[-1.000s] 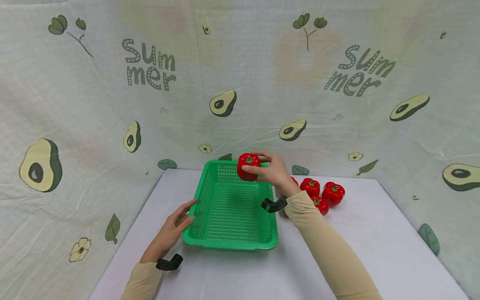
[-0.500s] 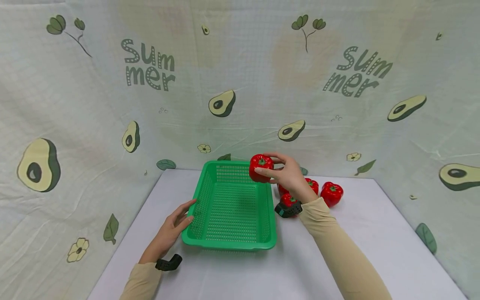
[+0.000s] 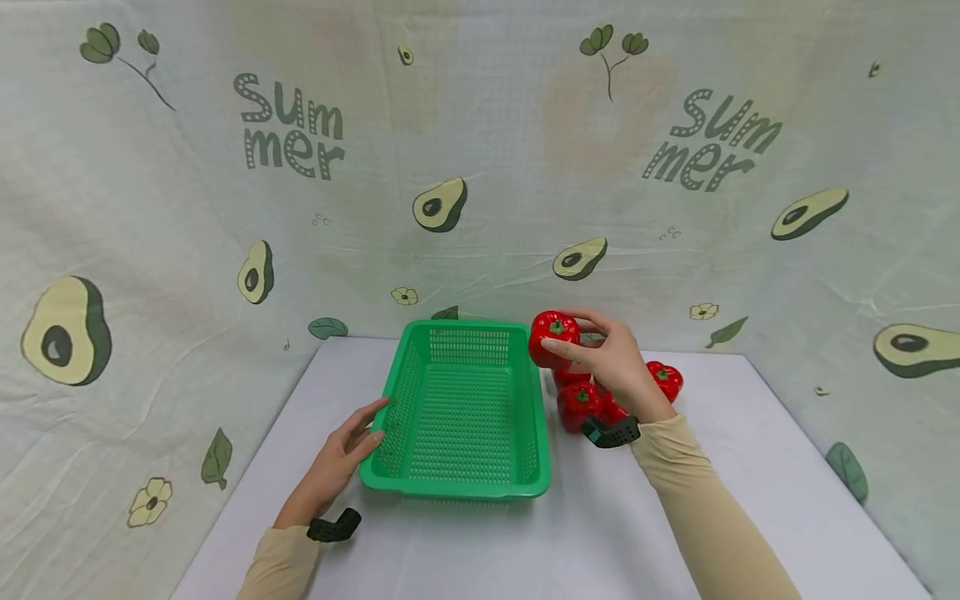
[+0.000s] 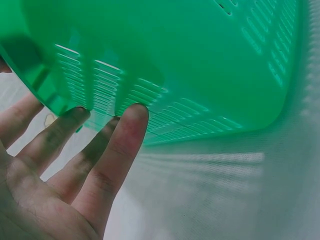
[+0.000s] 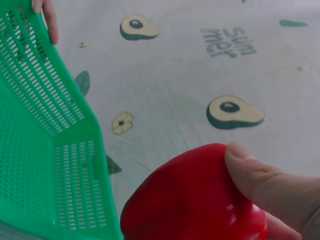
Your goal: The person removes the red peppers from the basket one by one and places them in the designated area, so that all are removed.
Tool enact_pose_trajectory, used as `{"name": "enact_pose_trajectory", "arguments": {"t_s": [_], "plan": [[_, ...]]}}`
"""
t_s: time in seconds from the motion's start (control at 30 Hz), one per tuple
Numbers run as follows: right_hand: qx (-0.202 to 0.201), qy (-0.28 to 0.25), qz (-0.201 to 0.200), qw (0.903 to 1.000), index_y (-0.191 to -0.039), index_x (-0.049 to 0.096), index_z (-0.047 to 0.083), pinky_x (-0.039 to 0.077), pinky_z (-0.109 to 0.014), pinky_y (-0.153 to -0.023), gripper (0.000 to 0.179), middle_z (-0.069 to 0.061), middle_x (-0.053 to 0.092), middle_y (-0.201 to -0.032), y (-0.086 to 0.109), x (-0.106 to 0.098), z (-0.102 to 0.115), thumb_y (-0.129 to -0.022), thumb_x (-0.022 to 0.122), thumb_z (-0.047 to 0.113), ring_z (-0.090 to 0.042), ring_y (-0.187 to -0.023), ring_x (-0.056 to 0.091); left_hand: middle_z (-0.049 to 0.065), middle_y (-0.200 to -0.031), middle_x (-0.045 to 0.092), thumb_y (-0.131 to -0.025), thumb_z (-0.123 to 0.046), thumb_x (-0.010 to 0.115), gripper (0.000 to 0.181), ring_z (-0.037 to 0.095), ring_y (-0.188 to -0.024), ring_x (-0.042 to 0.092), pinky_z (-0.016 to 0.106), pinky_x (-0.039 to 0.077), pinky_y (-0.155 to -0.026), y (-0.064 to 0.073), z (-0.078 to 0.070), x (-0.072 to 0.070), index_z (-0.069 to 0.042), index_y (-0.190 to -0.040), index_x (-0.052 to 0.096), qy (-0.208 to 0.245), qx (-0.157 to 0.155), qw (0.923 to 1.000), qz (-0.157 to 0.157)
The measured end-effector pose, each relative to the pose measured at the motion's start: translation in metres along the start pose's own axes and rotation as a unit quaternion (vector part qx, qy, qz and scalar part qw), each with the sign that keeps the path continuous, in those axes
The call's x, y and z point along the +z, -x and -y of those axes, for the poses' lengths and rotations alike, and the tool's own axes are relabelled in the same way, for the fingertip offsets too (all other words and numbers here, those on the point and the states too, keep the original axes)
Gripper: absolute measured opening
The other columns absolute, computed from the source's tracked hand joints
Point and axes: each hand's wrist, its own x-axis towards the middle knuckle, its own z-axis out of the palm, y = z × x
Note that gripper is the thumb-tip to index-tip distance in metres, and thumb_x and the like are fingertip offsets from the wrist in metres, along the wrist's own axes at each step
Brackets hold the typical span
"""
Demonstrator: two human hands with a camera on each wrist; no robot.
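My right hand [image 3: 611,358] pinches a red bell pepper [image 3: 553,340] between thumb and fingers, raised above the table at the far right corner of a green plastic basket [image 3: 457,488]. In the right wrist view the thumb [image 5: 265,182] presses on the glossy pepper [image 5: 195,200], and the basket wall [image 5: 80,185] stands to its left. My left hand [image 3: 341,454] rests at the basket's left rim. Its fingers lie fairly straight against the slotted outer wall [image 4: 200,55] in the left wrist view. The basket's slotted floor shows bare.
Several more red bell peppers [image 3: 579,407] lie on the white table [image 3: 720,467] right of the basket, partly hidden by my right hand and wrist. Another pepper [image 3: 666,379] shows beyond the wrist. A cloth backdrop [image 3: 510,167] with avocado prints hangs behind and at the sides.
My right hand has carried the bell pepper rightward, from over the basket's far right part to just past its right rim. My left hand stays at the left rim.
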Motion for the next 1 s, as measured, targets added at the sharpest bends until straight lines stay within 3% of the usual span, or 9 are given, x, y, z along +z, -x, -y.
{"name": "enact_pose_trajectory", "arguments": {"t_s": [0.37, 0.8, 1.0], "plan": [[0.022, 0.012, -0.042, 0.9988, -0.162, 0.053, 0.017, 0.065, -0.034, -0.083, 0.077, -0.020, 0.052, -0.153, 0.011, -0.024, -0.018, -0.097, 0.086, 0.044, -0.038, -0.117, 0.064, 0.013, -0.177, 0.031, -0.116, -0.029, 0.060, 0.059, 0.044, -0.157, 0.039, 0.018, 0.042, -0.108, -0.001, -0.001, 0.001, -0.021, -0.170, 0.040, -0.003, -0.001, 1.0000, 0.000], [0.053, 0.011, -0.090, 0.9945, -0.167, 0.043, 0.010, 0.065, -0.039, -0.087, 0.086, -0.027, 0.042, -0.161, 0.027, -0.060, -0.054, -0.099, 0.083, 0.044, -0.047, -0.137, 0.051, 0.014, -0.176, 0.032, -0.116, -0.029, 0.059, 0.058, 0.045, -0.155, 0.042, 0.019, 0.043, -0.107, -0.002, 0.001, -0.001, -0.021, -0.170, 0.040, -0.009, 0.005, 0.9999, 0.005], [0.059, 0.020, -0.123, 0.9905, -0.167, 0.044, 0.010, 0.065, -0.032, -0.082, 0.085, -0.029, 0.041, -0.160, 0.035, -0.076, -0.071, -0.099, 0.083, 0.046, -0.043, -0.135, 0.048, 0.013, -0.177, 0.031, -0.116, -0.030, 0.059, 0.059, 0.045, -0.155, 0.041, 0.018, 0.043, -0.107, -0.002, 0.002, -0.002, -0.022, -0.171, 0.039, -0.011, 0.005, 0.9999, 0.008]]}}
